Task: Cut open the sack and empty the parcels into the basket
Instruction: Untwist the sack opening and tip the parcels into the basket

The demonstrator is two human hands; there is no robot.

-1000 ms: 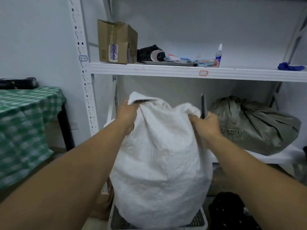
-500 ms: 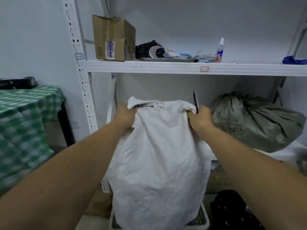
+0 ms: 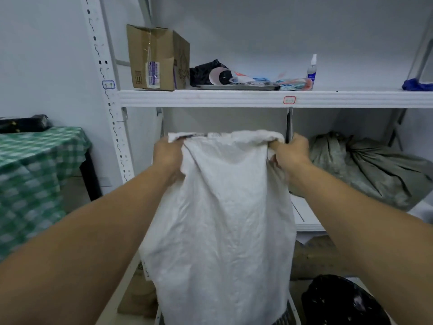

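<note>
White sack [image 3: 220,219] held up by its top edge, hanging long and slack, lower end dropping into a basket [image 3: 287,317] of which only a sliver of rim and mesh shows at the bottom. No parcels visible; cannot tell whether any remain inside. Left hand [image 3: 167,156] closed on the sack's upper left corner, cloth bunched in the fist. Right hand [image 3: 291,153] closed on the upper right corner, and pinning a thin dark blade or cutter [image 3: 289,124] upright beside the cloth, tip pointing up toward the shelf [image 3: 234,98]. Step in hand looks like the emptying: sack lifted by one end over the basket to let the contents fall. Next move likely calls for a higher lift or a shake, keeping the bottom mouth inside the basket rim and the blade clear of the fingers. Around: cardboard box [image 3: 158,58] and spray bottle [image 3: 312,70] on the shelf above, grey-green tied sack [image 3: 375,170] at right, black bag [image 3: 339,301] below, checked green cloth [image 3: 35,179] at left.
</note>
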